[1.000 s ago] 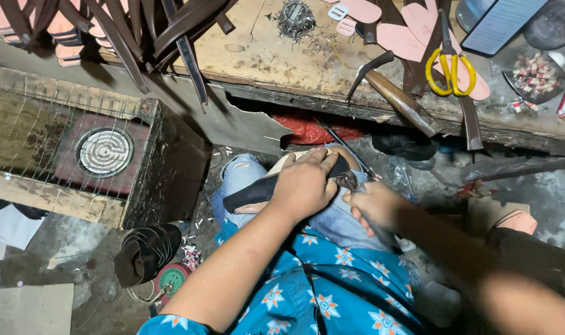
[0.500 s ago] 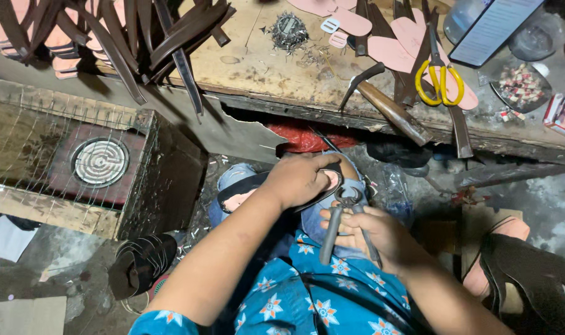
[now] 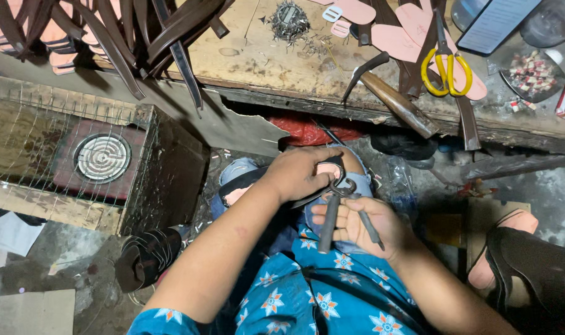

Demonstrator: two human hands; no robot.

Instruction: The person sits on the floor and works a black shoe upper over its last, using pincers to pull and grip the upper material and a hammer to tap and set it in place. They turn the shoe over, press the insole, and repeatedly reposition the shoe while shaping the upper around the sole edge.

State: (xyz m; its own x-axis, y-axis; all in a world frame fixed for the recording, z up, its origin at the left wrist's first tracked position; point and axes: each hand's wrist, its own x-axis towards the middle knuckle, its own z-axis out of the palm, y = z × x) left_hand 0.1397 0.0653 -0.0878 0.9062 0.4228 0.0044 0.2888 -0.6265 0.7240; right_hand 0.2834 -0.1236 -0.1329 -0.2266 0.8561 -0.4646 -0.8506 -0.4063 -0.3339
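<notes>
The person sits low with both hands over the lap. The left hand [image 3: 304,174] lies on top of a sandal sole [image 3: 323,170] with a pink inner face and a dark strap, which rests on the knee in blue jeans; its fingers are curled down and press on the sole, holding it in place. The right hand [image 3: 357,223] is just beside it and its fingers are closed around the two long grey handles of a pair of metal pincers [image 3: 339,208]. The head of the pincers touches the edge of the sole, right under the left hand. Above the hands stands a worn wooden bench [image 3: 257,62]. On it lie scissors with yellow handles [image 3: 447,65], a hammer with a wooden handle [image 3: 394,99], a small heap of nails [image 3: 289,18], pink soles [image 3: 394,37] and many dark brown straps [image 3: 140,37]. To the left, on the floor, a wire cage [image 3: 65,155] covers a round electric heater [image 3: 102,157]. A dark sandal [image 3: 531,267] lies at the right.
</notes>
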